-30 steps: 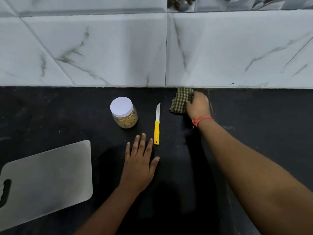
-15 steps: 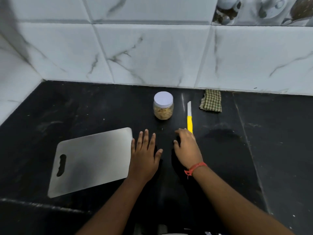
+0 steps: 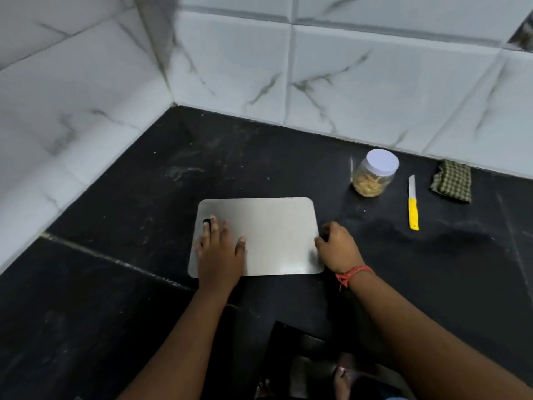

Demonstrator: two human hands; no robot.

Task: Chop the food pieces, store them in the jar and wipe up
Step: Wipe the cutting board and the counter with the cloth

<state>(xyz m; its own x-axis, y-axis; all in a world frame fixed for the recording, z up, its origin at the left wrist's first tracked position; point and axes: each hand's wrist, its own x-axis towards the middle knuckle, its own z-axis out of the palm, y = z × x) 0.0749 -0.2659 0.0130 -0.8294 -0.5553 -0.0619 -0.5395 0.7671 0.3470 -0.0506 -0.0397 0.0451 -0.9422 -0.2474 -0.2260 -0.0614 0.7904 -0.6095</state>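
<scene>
Head view: left hand lies flat, fingers straight, on the cutting board. Right hand curls round the board's right edge. Beyond the right hand on the desk stand the jar, knife and cloth.

counter: black
board: pale grey
jar: clear, white lid, tan pieces inside
knife: yellow handle, silver blade
cloth: green checks
tiles: white, grey veins
wrist thread: red
</scene>
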